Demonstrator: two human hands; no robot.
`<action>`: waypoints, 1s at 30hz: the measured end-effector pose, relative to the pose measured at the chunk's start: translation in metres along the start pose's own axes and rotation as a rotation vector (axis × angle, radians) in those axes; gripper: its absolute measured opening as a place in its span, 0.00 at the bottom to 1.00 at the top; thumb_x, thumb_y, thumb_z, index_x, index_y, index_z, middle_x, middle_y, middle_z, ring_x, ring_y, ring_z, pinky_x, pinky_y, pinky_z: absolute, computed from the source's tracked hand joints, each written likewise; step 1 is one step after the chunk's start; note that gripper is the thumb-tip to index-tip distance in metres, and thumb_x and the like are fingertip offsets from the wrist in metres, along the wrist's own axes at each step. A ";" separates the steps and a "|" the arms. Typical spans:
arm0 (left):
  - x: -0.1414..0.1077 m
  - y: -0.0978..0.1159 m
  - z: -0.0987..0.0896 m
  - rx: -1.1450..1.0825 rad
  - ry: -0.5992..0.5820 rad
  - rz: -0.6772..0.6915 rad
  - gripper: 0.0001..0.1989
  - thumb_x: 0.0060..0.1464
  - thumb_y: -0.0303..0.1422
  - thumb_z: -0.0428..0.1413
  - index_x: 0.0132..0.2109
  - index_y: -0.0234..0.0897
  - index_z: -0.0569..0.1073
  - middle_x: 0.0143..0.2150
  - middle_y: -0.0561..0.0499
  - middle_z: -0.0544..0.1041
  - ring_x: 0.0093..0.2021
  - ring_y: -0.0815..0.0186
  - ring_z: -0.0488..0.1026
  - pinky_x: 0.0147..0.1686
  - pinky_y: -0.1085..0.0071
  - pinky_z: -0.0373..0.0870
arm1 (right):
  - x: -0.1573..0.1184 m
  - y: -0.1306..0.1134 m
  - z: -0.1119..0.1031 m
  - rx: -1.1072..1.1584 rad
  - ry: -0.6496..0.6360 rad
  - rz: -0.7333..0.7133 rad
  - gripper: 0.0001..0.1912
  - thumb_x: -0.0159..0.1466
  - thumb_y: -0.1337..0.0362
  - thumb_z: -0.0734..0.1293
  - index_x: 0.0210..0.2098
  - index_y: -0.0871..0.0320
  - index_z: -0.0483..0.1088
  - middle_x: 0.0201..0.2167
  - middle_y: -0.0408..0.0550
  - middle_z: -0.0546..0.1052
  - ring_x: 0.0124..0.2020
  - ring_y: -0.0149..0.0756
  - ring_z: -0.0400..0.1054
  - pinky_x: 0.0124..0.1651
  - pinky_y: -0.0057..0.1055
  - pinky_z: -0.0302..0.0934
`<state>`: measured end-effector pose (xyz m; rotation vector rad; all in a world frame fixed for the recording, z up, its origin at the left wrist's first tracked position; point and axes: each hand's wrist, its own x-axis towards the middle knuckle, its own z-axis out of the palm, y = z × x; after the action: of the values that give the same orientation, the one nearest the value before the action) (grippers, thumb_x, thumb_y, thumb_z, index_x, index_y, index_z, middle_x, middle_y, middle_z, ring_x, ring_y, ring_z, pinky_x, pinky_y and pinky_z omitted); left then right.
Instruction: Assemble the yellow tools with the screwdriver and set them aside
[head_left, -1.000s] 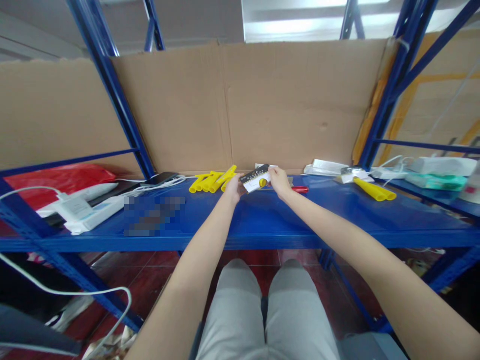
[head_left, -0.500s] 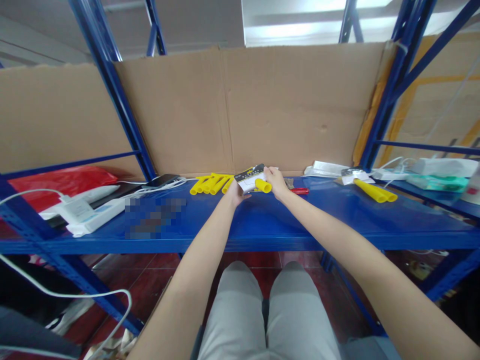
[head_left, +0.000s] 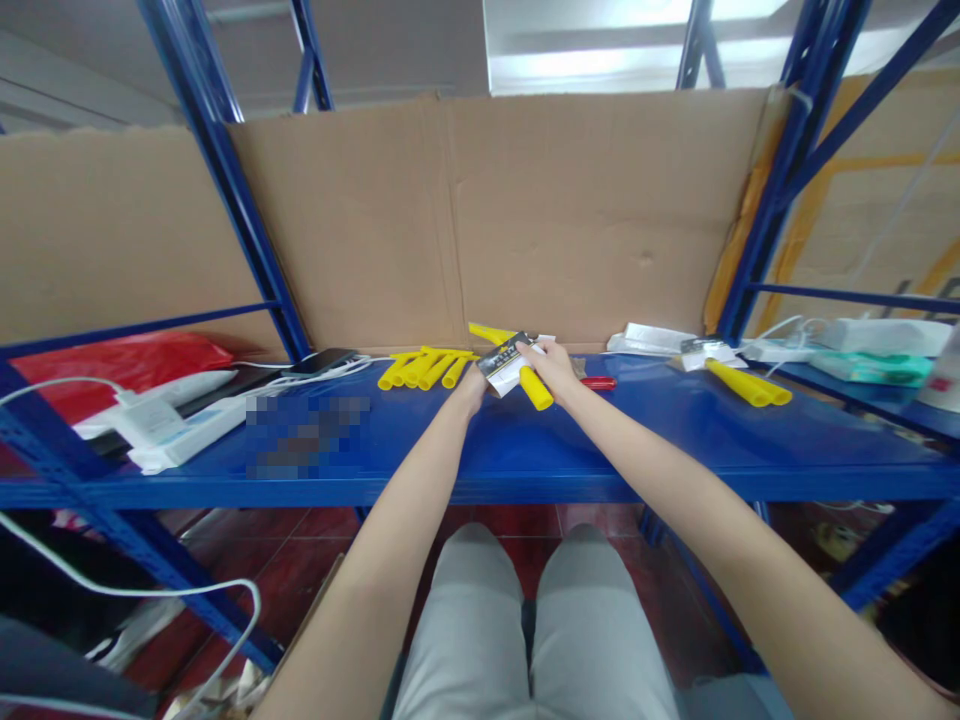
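Note:
A black-and-white printed card [head_left: 506,366] is between my two hands above the shelf. My left hand [head_left: 471,388] is closed on the card's left edge. My right hand [head_left: 551,364] is closed round its right side, thumb on top. A yellow tube-like handle [head_left: 536,388] sticks out below the card toward me, its wide end lowest. Another yellow length [head_left: 491,333] shows beyond the card's far edge; whether both are one piece is hidden. Several yellow tube-like pieces [head_left: 424,368] lie left of my left hand. Something red [head_left: 598,383] lies right of my right hand.
On the right lie two yellow handles [head_left: 750,384] with a card, near a white packet [head_left: 652,339]. A power strip [head_left: 195,437], cables and a dark phone-like object [head_left: 328,361] are on the left. Cardboard [head_left: 585,210] backs the blue shelf [head_left: 555,450] between blue posts.
The card and yellow handle have turned; the handle's wide end now points down toward me, and a yellow length has appeared beyond the card. My right thumb has moved further over the card.

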<state>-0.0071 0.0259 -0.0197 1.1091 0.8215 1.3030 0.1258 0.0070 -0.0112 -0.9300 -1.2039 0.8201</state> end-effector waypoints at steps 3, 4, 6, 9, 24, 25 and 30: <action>-0.002 -0.001 0.001 0.031 0.015 0.078 0.08 0.47 0.34 0.62 0.33 0.34 0.76 0.26 0.51 0.79 0.27 0.64 0.76 0.26 0.73 0.69 | 0.000 0.002 0.001 0.017 0.025 -0.019 0.18 0.47 0.52 0.72 0.26 0.54 0.62 0.23 0.40 0.71 0.28 0.34 0.67 0.31 0.31 0.63; -0.002 -0.001 0.001 0.043 0.016 0.091 0.07 0.47 0.33 0.61 0.32 0.34 0.76 0.25 0.52 0.79 0.25 0.66 0.75 0.26 0.74 0.68 | 0.000 0.003 0.002 0.013 0.041 -0.020 0.18 0.47 0.52 0.72 0.25 0.54 0.62 0.24 0.40 0.71 0.29 0.34 0.67 0.31 0.31 0.63; -0.001 -0.002 0.000 0.067 0.023 0.095 0.05 0.47 0.32 0.61 0.30 0.33 0.75 0.23 0.53 0.77 0.22 0.69 0.72 0.25 0.75 0.67 | 0.001 0.003 0.002 -0.006 0.078 -0.020 0.17 0.47 0.53 0.72 0.25 0.54 0.61 0.24 0.40 0.71 0.29 0.34 0.67 0.31 0.31 0.64; 0.001 -0.003 -0.001 0.082 0.025 0.111 0.06 0.47 0.32 0.61 0.30 0.33 0.75 0.22 0.53 0.76 0.20 0.70 0.70 0.24 0.75 0.66 | 0.002 0.002 0.002 -0.042 0.117 -0.034 0.17 0.48 0.54 0.72 0.24 0.54 0.60 0.24 0.39 0.70 0.29 0.34 0.67 0.32 0.30 0.63; -0.002 0.007 -0.001 0.208 0.056 -0.073 0.12 0.54 0.33 0.53 0.42 0.35 0.77 0.33 0.45 0.82 0.29 0.61 0.78 0.28 0.71 0.68 | 0.015 0.004 -0.003 -0.184 0.254 -0.167 0.13 0.54 0.58 0.68 0.25 0.53 0.57 0.23 0.38 0.67 0.29 0.33 0.63 0.33 0.30 0.60; -0.001 0.008 -0.003 0.224 0.011 -0.134 0.12 0.54 0.33 0.51 0.41 0.35 0.77 0.33 0.44 0.82 0.27 0.61 0.78 0.26 0.71 0.66 | 0.016 0.004 -0.005 -0.196 0.280 -0.188 0.13 0.55 0.58 0.67 0.26 0.53 0.57 0.24 0.38 0.67 0.30 0.33 0.63 0.34 0.30 0.59; -0.010 0.014 0.000 0.305 -0.329 -0.333 0.11 0.53 0.31 0.50 0.33 0.33 0.76 0.32 0.39 0.82 0.23 0.63 0.75 0.20 0.72 0.60 | 0.023 0.003 -0.017 -0.217 0.387 -0.216 0.12 0.57 0.59 0.66 0.28 0.53 0.57 0.27 0.40 0.68 0.32 0.33 0.63 0.38 0.30 0.58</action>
<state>-0.0131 0.0150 -0.0076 1.3179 0.9258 0.7093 0.1461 0.0267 -0.0068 -1.0565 -1.0406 0.3198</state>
